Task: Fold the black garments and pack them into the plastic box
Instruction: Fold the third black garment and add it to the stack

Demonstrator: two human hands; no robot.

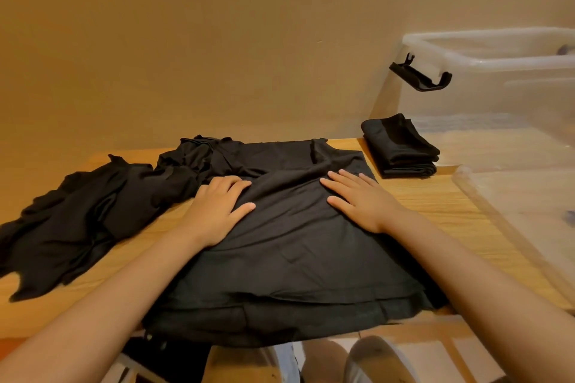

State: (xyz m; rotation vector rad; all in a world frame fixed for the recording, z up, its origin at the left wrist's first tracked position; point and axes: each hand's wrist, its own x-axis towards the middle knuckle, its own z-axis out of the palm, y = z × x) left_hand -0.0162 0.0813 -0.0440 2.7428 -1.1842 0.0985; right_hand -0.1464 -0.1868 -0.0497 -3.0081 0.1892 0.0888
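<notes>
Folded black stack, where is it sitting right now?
Head view, right side: the folded black stack lies on the wooden table, beside the clear plastic box, beyond the right hand.

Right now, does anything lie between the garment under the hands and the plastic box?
A folded black stack lies on the table between the flat garment and the plastic box, close to the box's wall. The box top looks open. The left hand and right hand rest on the garment.

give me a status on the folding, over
Left hand and right hand flat, pressing the spread black garment. Folded stack beside the plastic box, not packed. Crumpled pile waits at left.
</notes>
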